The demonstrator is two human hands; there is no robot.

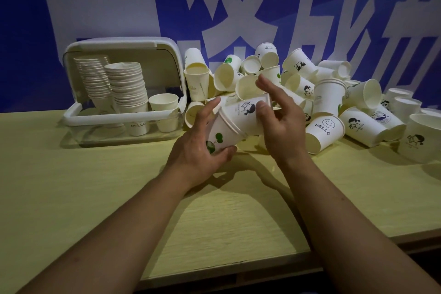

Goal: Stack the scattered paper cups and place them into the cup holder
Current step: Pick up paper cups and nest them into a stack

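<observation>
My left hand (pixel 199 148) grips a white paper cup with a green tree print (pixel 220 136), held tilted above the table. A second cup with a dark print (pixel 245 114) is nested in its mouth. My right hand (pixel 279 122) holds that second cup with thumb and curled fingers, its index finger raised. Behind lies a heap of scattered paper cups (pixel 329 100). The cup holder (pixel 71 114), a white box with its lid raised, stands at the left and contains two tall stacks (pixel 126 86) and a short one.
A "HELLO" smiley cup (pixel 322 131) lies on its side just right of my right hand. More cups reach the right edge (pixel 420 138). A blue and white banner wall backs the yellow-green table (pixel 95 186), whose front edge runs near my forearms.
</observation>
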